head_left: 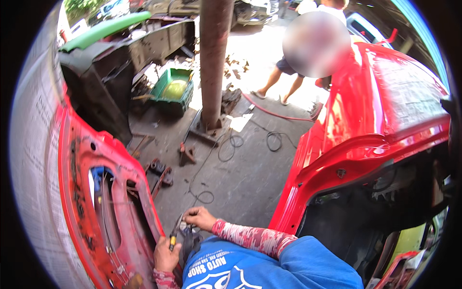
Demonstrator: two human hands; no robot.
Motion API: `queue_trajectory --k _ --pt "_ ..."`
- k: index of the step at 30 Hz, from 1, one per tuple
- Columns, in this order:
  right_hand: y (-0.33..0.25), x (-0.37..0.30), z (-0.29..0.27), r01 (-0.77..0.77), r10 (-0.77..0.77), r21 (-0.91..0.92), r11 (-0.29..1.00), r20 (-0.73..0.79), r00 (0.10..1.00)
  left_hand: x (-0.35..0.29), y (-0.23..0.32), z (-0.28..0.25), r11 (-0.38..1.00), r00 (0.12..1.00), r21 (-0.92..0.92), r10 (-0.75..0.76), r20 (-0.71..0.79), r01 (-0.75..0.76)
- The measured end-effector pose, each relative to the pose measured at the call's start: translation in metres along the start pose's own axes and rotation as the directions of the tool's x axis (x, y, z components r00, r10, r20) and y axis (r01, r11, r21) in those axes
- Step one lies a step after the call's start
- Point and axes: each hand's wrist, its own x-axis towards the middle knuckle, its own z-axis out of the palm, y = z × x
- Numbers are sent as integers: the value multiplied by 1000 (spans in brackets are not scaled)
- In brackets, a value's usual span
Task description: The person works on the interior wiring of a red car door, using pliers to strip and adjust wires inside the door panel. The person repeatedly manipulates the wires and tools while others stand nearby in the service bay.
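My left hand (165,256) is closed around the yellow-and-black handle of a slim hand tool (173,240), whose metal end points up and away from me. Too little of that end shows to tell its kind. Just beyond it, my right hand (201,218) has its thumb and fingers pinched together at the tool's far end; what they hold is too small to make out. Both hands are low in the picture, beside the inner edge of a red car door (77,159) with cut-out openings. A dark bunched thing (191,242) lies under my hands, partly hidden.
At right stands a red car body (346,111) with an open doorway. A steel post (214,62) rises ahead, near a green crate (174,91). A thin black cable (195,185) and a red hose (284,117) cross the floor. Another person (288,72) stands beyond the car.
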Motion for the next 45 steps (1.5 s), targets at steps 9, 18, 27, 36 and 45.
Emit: queue_trajectory --k 9,18,27,36,45 --pt "5 1 3 -26 24 76 997 19 1000 -2 10 -3 996 994 -27 83 -74 -85" --pt "17 5 -2 -277 162 421 864 289 944 -3 8 -8 986 992 -130 92 -90 -103" --pt "12 4 -4 -237 125 296 925 352 928 -1 3 -9 975 990 -177 127 -65 -137" --pt "18 7 3 -167 128 173 971 214 968 0 3 -10 987 994 -128 94 -55 -100" --pt "8 3 2 -116 57 190 975 291 955 0 3 -6 988 993 -124 82 -90 -93"
